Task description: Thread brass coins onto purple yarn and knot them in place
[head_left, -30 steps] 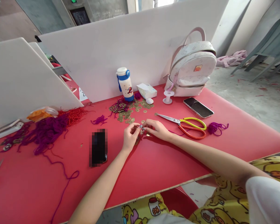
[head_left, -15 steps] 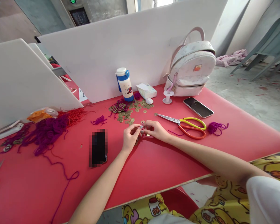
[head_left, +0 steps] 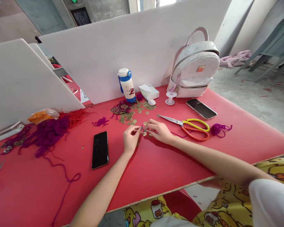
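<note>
My left hand (head_left: 130, 138) and my right hand (head_left: 159, 130) meet fingertip to fingertip over the red table (head_left: 156, 167). Both pinch a small coin on a purple thread (head_left: 144, 130) between them. A purple strand (head_left: 177, 135) trails from under my right hand toward the scissors. Just beyond the fingers lies a scatter of brass coins (head_left: 132, 113), some tied with purple thread (head_left: 120, 108). What exactly each fingertip grips is too small to tell apart.
Yellow and orange scissors (head_left: 191, 127) lie right of my hands, a purple thread wad (head_left: 219, 128) beyond them. Two phones (head_left: 100, 149) (head_left: 201, 108), a bottle (head_left: 127, 85), tissue pack (head_left: 148, 92), empty spool (head_left: 170, 97) and white backpack (head_left: 195, 67) stand about. Purple and red yarn (head_left: 47, 130) heaps at left. White dividers (head_left: 132, 47) behind.
My left hand has dropped slightly toward the table and its fingers have shifted on the thread. My right hand stays almost in place.
</note>
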Demonstrator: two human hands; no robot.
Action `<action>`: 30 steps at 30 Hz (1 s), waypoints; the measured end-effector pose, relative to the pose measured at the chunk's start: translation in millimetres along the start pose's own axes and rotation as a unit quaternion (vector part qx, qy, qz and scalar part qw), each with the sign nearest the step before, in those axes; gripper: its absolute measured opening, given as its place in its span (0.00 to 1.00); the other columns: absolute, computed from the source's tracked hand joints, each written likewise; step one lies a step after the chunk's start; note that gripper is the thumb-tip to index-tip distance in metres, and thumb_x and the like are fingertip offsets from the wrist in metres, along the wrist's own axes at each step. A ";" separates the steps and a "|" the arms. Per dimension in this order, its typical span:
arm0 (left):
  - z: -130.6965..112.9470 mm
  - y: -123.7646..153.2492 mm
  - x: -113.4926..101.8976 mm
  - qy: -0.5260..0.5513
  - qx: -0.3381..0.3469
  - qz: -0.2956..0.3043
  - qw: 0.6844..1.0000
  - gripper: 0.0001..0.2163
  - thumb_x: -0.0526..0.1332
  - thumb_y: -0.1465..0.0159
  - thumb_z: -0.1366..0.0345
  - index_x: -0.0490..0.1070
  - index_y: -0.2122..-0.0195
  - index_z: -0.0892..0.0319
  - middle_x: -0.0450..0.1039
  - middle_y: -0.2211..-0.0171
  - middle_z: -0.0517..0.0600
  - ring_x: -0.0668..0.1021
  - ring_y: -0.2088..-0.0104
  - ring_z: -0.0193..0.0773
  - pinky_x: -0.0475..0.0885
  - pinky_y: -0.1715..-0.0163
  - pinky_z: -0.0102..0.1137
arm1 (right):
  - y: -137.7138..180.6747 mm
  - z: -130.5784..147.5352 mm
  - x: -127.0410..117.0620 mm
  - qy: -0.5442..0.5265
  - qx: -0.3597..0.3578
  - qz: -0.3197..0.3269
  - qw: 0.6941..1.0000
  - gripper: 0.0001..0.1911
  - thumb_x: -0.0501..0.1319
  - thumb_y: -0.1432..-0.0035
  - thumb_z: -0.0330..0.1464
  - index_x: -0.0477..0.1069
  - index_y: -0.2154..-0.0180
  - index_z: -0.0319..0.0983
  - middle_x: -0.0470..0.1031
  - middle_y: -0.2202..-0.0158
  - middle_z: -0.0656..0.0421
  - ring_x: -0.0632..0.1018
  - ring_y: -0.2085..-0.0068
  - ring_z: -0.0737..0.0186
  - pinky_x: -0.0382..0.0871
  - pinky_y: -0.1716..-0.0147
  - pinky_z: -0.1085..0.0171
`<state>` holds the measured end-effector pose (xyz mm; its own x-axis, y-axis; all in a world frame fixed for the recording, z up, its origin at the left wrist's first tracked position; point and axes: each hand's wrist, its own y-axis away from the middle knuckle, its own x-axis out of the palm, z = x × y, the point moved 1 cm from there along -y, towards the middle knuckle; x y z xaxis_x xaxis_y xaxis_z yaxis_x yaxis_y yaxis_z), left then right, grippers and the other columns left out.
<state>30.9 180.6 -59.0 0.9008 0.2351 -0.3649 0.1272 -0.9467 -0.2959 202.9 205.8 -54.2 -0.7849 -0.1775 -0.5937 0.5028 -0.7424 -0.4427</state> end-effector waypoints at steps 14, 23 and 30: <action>-1.0 -1.7 0.8 0.172 -0.040 0.139 0.974 0.10 0.68 0.46 0.58 0.76 0.75 0.60 0.68 0.77 0.44 0.63 0.86 0.25 0.56 0.87 0.26 | -2.4 -6.3 -1.3 -0.068 0.028 -0.075 0.994 0.06 0.61 0.40 0.33 0.72 0.69 0.40 0.67 0.68 0.60 0.67 0.72 0.67 0.62 0.71 0.67; -9.5 4.1 1.1 0.129 -0.028 0.023 0.991 0.11 0.64 0.41 0.57 0.73 0.72 0.59 0.67 0.78 0.44 0.67 0.81 0.29 0.62 0.79 0.25 | 0.5 -1.1 1.6 -0.061 0.027 -0.045 0.997 0.05 0.59 0.40 0.28 0.71 0.69 0.40 0.68 0.67 0.60 0.68 0.72 0.68 0.61 0.71 0.68; -6.0 1.4 1.3 0.124 0.030 0.019 0.992 0.07 0.65 0.41 0.61 0.75 0.72 0.59 0.71 0.72 0.48 0.73 0.73 0.33 0.67 0.74 0.27 | 0.6 1.3 4.5 -0.035 0.037 -0.001 0.999 0.04 0.59 0.43 0.26 0.70 0.69 0.40 0.69 0.67 0.61 0.69 0.70 0.68 0.61 0.70 0.68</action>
<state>34.7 178.3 -54.6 0.9797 0.1321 -0.1511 0.0739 -0.9375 -0.3401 199.1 203.7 -56.3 -0.8106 -0.2182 -0.5435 0.4749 -0.7880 -0.3919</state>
